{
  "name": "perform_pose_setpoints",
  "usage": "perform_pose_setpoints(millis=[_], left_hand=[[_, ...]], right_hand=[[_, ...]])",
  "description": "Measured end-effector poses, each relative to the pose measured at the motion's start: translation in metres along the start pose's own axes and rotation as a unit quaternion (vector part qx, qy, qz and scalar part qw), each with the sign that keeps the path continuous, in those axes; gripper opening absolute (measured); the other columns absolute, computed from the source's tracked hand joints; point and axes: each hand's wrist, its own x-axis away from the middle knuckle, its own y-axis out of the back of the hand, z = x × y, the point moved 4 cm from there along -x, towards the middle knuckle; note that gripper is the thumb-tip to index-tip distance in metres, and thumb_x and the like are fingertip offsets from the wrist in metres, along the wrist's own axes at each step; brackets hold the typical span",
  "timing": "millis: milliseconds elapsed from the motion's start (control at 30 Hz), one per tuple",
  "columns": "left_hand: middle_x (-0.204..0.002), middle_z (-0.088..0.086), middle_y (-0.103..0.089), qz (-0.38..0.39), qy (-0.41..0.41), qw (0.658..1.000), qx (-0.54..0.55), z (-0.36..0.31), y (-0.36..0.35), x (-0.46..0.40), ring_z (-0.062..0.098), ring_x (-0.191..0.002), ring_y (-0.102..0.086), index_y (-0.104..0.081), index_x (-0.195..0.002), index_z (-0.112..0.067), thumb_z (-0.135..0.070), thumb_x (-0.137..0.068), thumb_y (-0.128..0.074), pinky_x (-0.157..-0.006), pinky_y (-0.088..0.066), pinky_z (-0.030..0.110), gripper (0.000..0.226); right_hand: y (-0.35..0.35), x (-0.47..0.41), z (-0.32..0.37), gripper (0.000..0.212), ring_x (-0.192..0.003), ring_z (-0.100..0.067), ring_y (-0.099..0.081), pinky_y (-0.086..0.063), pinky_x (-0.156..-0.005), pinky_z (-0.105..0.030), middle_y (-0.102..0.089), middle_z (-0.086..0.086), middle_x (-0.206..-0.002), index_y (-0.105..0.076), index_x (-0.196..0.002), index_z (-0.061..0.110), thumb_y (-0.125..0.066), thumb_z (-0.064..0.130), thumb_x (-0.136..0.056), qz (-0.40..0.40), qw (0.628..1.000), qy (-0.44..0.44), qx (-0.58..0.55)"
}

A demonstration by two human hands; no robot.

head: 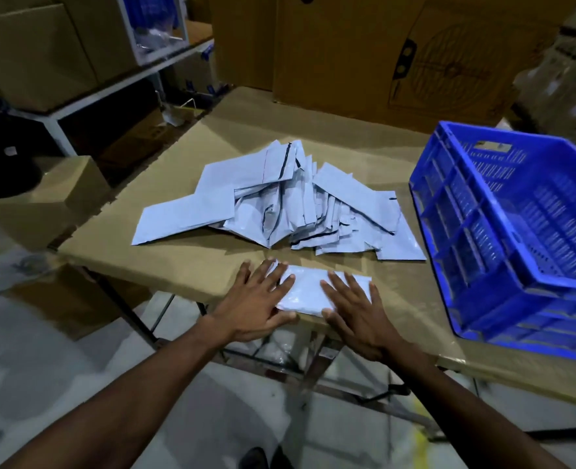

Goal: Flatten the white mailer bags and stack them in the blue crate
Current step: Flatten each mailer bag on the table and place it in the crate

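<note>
Nearest, at the front edge of the cardboard-covered desk [191,265], a single white plastic mailer bag [308,291] lies flat-side down under both palms. The left hand [257,302] covers its left end and the right hand [354,309] its right end; each grip is spread wide, fingers straight and pressing, curled round nothing. To flatten it well, I judge the palms should sweep outward from the middle toward the ends, pushing trapped air out through the open mouth, while keeping the bag from sliding off the desk edge it already touches. Just beyond lies the loose heap of crumpled white mailer bags [279,201], apart from the pressed one. To the right stands the blue slatted plastic crate [503,231], tilted in this view; no bags show inside it. Behind are large brown cardboard cartons [381,52].
</note>
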Motion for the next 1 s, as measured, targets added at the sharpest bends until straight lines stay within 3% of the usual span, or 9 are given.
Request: perform_pose_setpoints(millis=[67, 133, 233, 467, 700, 1000], left_hand=[[-0.157, 0.011, -0.044, -0.074, -0.025, 0.997, -0.009, -0.014, 0.016, -0.009, 0.029, -0.145, -0.04, -0.05, -0.147, -0.012, -0.056, -0.105, -0.02, -0.116, -0.031, 0.058, 0.068], [-0.138, 0.015, -0.062, -0.129, -0.031, 0.991, 0.023, -0.026, 0.02, -0.032, 0.029, -0.129, -0.058, -0.065, -0.131, -0.004, -0.036, -0.102, -0.033, -0.109, -0.045, 0.05, 0.054], [-0.132, 0.018, -0.065, -0.073, -0.002, 0.993, 0.093, -0.046, 0.013, -0.059, 0.033, -0.125, -0.06, -0.065, -0.129, -0.001, -0.03, -0.097, -0.029, -0.11, -0.044, 0.046, 0.056], [-0.147, 0.009, -0.056, -0.072, 0.061, 0.994, 0.057, -0.051, -0.012, -0.057, 0.024, -0.138, -0.049, -0.053, -0.145, -0.008, -0.038, -0.102, -0.028, -0.119, -0.033, 0.044, 0.057], [-0.157, 0.009, -0.044, -0.068, 0.053, 0.995, 0.044, -0.051, -0.017, -0.057, 0.024, -0.147, -0.038, -0.043, -0.152, -0.009, -0.04, -0.102, -0.02, -0.123, -0.024, 0.044, 0.064], [-0.168, 0.005, -0.019, -0.022, 0.058, 0.996, 0.06, -0.045, -0.016, -0.051, 0.025, -0.155, -0.014, -0.026, -0.16, -0.016, -0.052, -0.098, -0.009, -0.126, -0.01, 0.045, 0.074]], right_hand=[[0.004, -0.011, 0.003, 0.08, -0.152, -0.012, -0.002, 0.002, -0.119, -0.051, -0.01, 0.013, -0.162, -0.024, -0.156, 0.028, 0.005, 0.07, -0.093, -0.041, 0.998, -0.038, -0.019], [0.005, -0.027, 0.008, 0.065, -0.145, -0.02, -0.032, -0.02, -0.114, -0.056, -0.039, 0.0, -0.155, -0.042, -0.148, 0.015, -0.012, 0.051, -0.103, -0.073, 0.996, -0.051, -0.001], [-0.006, -0.041, 0.009, 0.051, -0.131, -0.028, -0.053, -0.042, -0.101, -0.057, -0.056, -0.009, -0.14, -0.053, -0.137, 0.009, -0.028, 0.034, -0.1, -0.067, 0.995, -0.068, 0.028], [-0.012, -0.031, 0.008, 0.053, -0.142, -0.024, -0.04, -0.032, -0.112, -0.054, -0.047, -0.004, -0.15, -0.05, -0.143, 0.012, -0.023, 0.037, -0.105, -0.132, 0.988, -0.051, 0.055], [-0.015, -0.03, 0.006, 0.054, -0.143, -0.017, -0.037, -0.028, -0.116, -0.05, -0.043, -0.002, -0.153, -0.046, -0.147, 0.016, -0.021, 0.04, -0.105, -0.116, 0.99, -0.064, 0.047], [-0.017, -0.031, 0.003, 0.056, -0.146, -0.02, -0.031, -0.023, -0.117, -0.052, -0.036, 0.001, -0.157, -0.041, -0.149, 0.025, -0.019, 0.047, -0.102, -0.074, 0.99, -0.101, 0.069]])
